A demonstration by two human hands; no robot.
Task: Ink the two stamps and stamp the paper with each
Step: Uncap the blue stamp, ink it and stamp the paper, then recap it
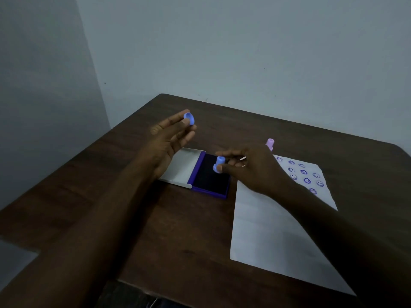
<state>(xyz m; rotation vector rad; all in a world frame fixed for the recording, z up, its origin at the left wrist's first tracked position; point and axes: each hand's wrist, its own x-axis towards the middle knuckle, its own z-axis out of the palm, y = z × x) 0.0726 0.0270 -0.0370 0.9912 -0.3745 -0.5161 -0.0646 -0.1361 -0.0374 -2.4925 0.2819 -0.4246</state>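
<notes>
Two hands: left hand (171, 138) pinches small blue plastic cap (189, 118); right hand (249, 167) grips blue cylindrical stamp (218, 164).
Open purple ink-pad case (209, 192): stamp on its dark pad.

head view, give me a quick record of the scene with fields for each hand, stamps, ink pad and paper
left hand: raised above the table, holds a blue cap at the fingertips
right hand: holds the blue stamp on the ink pad
ink pad: open, white lid folded out to its left
pink stamp: upright beyond the right hand, near the paper's far edge
paper: flat on the table, purple smiley prints at its far end, near part blank
</notes>
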